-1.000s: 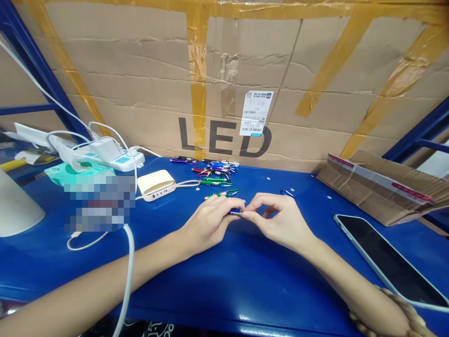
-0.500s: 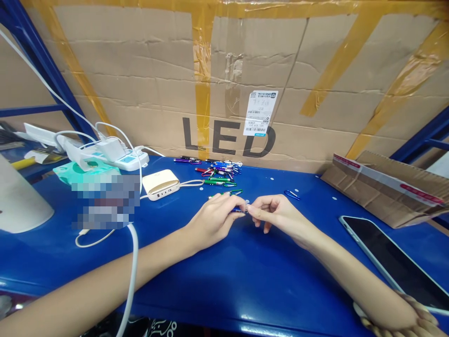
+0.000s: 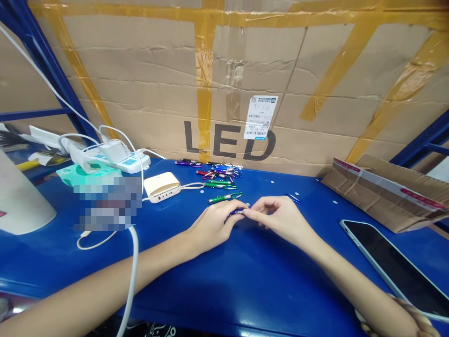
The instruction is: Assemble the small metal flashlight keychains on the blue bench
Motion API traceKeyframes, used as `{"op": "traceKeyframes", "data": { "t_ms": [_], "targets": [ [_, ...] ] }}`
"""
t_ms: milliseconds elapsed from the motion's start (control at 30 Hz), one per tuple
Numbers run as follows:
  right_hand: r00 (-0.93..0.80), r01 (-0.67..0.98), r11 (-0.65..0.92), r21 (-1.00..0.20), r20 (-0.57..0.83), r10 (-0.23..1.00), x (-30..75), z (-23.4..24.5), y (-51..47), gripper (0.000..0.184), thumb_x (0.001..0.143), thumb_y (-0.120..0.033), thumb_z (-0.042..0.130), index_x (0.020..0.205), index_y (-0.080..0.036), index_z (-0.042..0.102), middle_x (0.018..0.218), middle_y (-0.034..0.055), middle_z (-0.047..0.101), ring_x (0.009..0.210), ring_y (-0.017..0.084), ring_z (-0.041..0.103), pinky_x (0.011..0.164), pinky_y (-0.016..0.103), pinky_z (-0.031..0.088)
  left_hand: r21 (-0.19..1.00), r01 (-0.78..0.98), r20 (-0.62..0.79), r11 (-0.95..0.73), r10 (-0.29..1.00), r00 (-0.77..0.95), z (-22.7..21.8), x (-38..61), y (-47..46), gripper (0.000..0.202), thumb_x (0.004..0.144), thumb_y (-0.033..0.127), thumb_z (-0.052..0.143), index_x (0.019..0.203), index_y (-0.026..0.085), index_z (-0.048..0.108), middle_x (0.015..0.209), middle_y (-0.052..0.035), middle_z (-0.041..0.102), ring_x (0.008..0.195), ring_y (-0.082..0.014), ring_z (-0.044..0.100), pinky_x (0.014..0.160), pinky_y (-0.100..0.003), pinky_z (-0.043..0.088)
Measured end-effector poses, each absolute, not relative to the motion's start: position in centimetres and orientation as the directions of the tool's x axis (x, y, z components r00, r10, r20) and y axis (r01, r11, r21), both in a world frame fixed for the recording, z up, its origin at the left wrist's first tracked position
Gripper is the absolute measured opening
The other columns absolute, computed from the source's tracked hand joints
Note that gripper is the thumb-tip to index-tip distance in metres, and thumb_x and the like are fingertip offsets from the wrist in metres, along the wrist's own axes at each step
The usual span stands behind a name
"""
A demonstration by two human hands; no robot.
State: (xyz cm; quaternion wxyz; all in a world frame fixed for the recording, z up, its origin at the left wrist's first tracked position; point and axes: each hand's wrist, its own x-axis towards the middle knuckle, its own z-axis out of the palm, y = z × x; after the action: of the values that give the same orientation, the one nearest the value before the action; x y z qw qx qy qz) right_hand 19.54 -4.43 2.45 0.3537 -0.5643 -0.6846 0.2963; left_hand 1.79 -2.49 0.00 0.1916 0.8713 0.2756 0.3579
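Note:
My left hand (image 3: 213, 222) is closed around a small blue keychain penlight (image 3: 237, 212), whose short, pale-labelled barrel shows between thumb and fingers. At its right end, the thumb and fingertips of my right hand (image 3: 277, 213) are pinched together, hiding that tip. A green penlight with a carabiner clip (image 3: 220, 198) lies just beyond my left hand. Further back is a loose pile of similar penlights (image 3: 219, 173) in blue, red, green, purple and black. Past my right hand, a blue carabiner clip (image 3: 293, 198) is partly covered by the knuckles.
A cream power bank (image 3: 162, 187) with a strap sits left of the pile. Behind it are a white power strip (image 3: 131, 163) and cables. On the right lie a phone (image 3: 396, 267) and a brown paper bag (image 3: 382, 201). A large cardboard box (image 3: 157, 93) stands at the back.
My right fingers have drawn in closer around the penlight's end, and more of its barrel shows. The green penlight beyond my left hand is more visible. The view has shifted slightly.

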Motion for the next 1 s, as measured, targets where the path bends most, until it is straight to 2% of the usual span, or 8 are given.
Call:
{"op": "traceKeyframes", "data": {
  "t_ms": [67,167,267,467,600,767,867,1000],
  "targets": [
    [-0.086,0.628,0.259,-0.734,0.265,0.960,19.6,2.4,-4.4,0.035,0.063,-0.051,0.067,0.067,-0.016,0.066,0.058,0.0021,0.064,0.047,0.011,0.054,0.045,0.022,0.042,0.545,0.361,0.513,-0.756,0.642,0.570,-0.1,1.9,-2.5,0.017,0.088,0.017,0.044,0.099,0.017,0.056,0.096,-0.0047,0.067,0.086,-0.0156,0.063,0.077,-0.026,0.050],
    [-0.123,0.636,0.396,-0.662,0.419,0.900,19.8,2.6,-4.4,0.028,0.066,-0.045,0.068,0.077,-0.019,0.068,0.069,0.0027,0.067,0.052,0.012,0.056,0.048,0.023,0.044,0.555,0.388,0.512,-0.736,0.670,0.537,-0.1,2.0,-2.4,0.019,0.089,0.018,0.040,0.099,0.016,0.056,0.087,-0.0042,0.066,0.076,-0.0145,0.062,0.069,-0.025,0.050],
    [-0.213,0.628,0.488,-0.606,0.469,0.857,20.0,2.7,-4.4,0.020,0.072,-0.039,0.065,0.073,-0.020,0.070,0.076,0.0034,0.067,0.057,0.012,0.057,0.050,0.022,0.043,0.544,0.406,0.488,-0.734,0.671,0.558,0.0,2.0,-2.3,0.018,0.090,0.018,0.038,0.096,0.016,0.055,0.082,-0.0030,0.064,0.073,-0.0141,0.060,0.067,-0.024,0.048],
    [-0.265,0.695,0.444,-0.565,0.374,0.889,20.0,2.3,-4.4,0.012,0.072,-0.032,0.066,0.068,-0.021,0.070,0.074,0.0014,0.067,0.058,0.011,0.057,0.049,0.021,0.040,0.519,0.412,0.399,-0.749,0.639,0.658,0.1,1.8,-2.5,0.015,0.089,0.017,0.038,0.091,0.017,0.053,0.091,-0.0042,0.062,0.084,-0.0155,0.057,0.076,-0.027,0.045],
    [-0.301,0.734,0.426,-0.529,0.309,0.902,19.9,2.2,-4.3,0.012,0.072,-0.032,0.066,0.066,-0.022,0.069,0.073,-0.0002,0.067,0.057,0.010,0.056,0.049,0.021,0.038,0.464,0.460,0.318,-0.757,0.627,0.711,0.0,1.7,-2.9,0.008,0.083,0.020,0.045,0.089,0.018,0.050,0.080,-0.0019,0.058,0.075,-0.0160,0.054,0.071,-0.029,0.044],
    [-0.385,0.736,0.496,-0.461,0.318,0.867,19.7,1.8,-4.6,0.010,0.073,-0.030,0.066,0.066,-0.023,0.069,0.071,-0.0021,0.066,0.059,0.010,0.057,0.050,0.020,0.036,0.379,0.522,0.257,-0.764,0.629,0.734,-0.2,1.7,-3.2,0.007,0.074,0.021,0.050,0.078,0.019,0.045,0.075,0.0001,0.055,0.072,-0.0161,0.051,0.066,-0.029,0.038],
    [-0.418,0.689,0.519,-0.506,0.307,0.855,19.2,1.2,-4.9,0.007,0.071,-0.026,0.067,0.065,-0.023,0.068,0.070,-0.0028,0.066,0.061,0.009,0.057,0.053,0.019,0.038,0.304,0.556,0.229,-0.774,0.626,0.746,-0.2,1.8,-3.2,0.010,0.075,0.021,0.047,0.068,0.018,0.041,0.067,0.0005,0.052,0.071,-0.0166,0.047,0.066,-0.030,0.034],
    [-0.322,0.691,0.409,-0.596,0.253,0.912,18.3,0.5,-5.1,0.009,0.068,-0.027,0.068,0.061,-0.021,0.066,0.067,-0.0020,0.065,0.054,0.009,0.054,0.050,0.020,0.037,0.284,0.573,0.201,-0.769,0.632,0.748,0.1,1.7,-3.4,0.011,0.076,0.020,0.043,0.067,0.018,0.037,0.066,0.0000,0.048,0.070,-0.0167,0.043,0.066,-0.031,0.033]
  ]
}}
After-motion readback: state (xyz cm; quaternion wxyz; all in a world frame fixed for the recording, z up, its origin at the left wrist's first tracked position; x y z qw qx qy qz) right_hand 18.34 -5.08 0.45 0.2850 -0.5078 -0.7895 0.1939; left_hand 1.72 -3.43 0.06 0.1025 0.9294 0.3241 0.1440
